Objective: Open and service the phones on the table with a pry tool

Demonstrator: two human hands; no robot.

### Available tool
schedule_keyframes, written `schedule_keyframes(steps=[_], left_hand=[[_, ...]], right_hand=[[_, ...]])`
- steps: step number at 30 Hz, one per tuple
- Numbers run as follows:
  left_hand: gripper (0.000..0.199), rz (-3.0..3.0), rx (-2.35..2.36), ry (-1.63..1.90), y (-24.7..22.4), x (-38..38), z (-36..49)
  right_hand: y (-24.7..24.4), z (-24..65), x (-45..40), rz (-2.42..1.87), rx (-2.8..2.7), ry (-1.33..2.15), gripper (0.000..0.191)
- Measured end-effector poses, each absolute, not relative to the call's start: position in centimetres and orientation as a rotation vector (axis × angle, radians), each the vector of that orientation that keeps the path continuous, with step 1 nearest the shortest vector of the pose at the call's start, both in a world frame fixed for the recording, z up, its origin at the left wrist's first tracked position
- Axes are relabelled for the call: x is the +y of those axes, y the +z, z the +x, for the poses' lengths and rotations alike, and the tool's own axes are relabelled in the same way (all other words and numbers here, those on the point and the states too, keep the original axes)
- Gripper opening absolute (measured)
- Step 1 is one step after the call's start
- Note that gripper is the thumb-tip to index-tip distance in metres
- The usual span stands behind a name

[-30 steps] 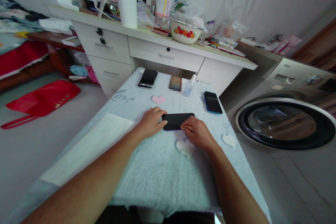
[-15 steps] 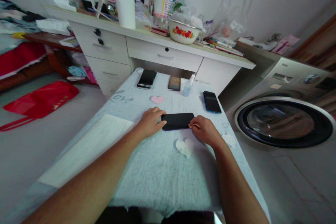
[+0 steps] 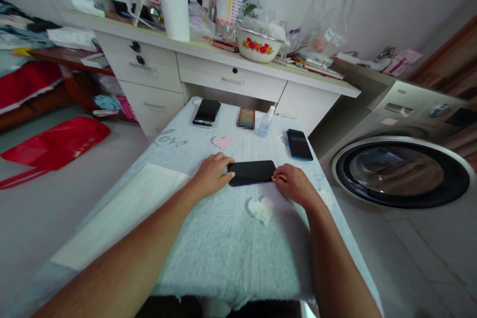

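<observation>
A smartphone [image 3: 252, 173] with a dark screen lies lengthwise across the cloth-covered table [image 3: 231, 243]. At its left end, my left hand [image 3: 213, 175] grips the edge, thumb on the near side and fingers on the far side. My right hand [image 3: 292, 183] is at the phone's right end with its fingers curled and pinched together. Whatever those fingers hold, if anything, is too small to make out. Beyond the hands stand a clear spray bottle [image 3: 266, 122] and a blurred-out small item [image 3: 246, 118].
Another phone [image 3: 299, 144] lies at the table's right edge, and dark phones [image 3: 206, 112] lie at the back left. A pale sheet [image 3: 122, 213] is under my left forearm. Behind are a white desk [image 3: 231, 75] and, to the right, a washing machine [image 3: 402, 124].
My right hand has shifted slightly to the right, away from the phone's corner. My left hand keeps its grip on the left end. The camera view has moved a little.
</observation>
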State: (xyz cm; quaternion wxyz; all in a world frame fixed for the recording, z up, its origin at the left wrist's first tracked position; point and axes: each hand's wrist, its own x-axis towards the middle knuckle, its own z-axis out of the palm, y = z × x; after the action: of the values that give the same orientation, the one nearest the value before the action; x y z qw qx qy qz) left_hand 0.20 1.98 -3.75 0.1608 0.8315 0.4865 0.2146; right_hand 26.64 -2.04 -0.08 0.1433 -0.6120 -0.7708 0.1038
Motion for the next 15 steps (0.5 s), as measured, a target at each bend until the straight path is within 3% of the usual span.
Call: schedule_keyframes(steps=[15], left_hand=[[0.034,2.364,1.384,0.607,-3.56,1.97,0.2]], right_hand=[[-0.31,26.92,-1.99,-1.798,-2.238,0.279,0.02]])
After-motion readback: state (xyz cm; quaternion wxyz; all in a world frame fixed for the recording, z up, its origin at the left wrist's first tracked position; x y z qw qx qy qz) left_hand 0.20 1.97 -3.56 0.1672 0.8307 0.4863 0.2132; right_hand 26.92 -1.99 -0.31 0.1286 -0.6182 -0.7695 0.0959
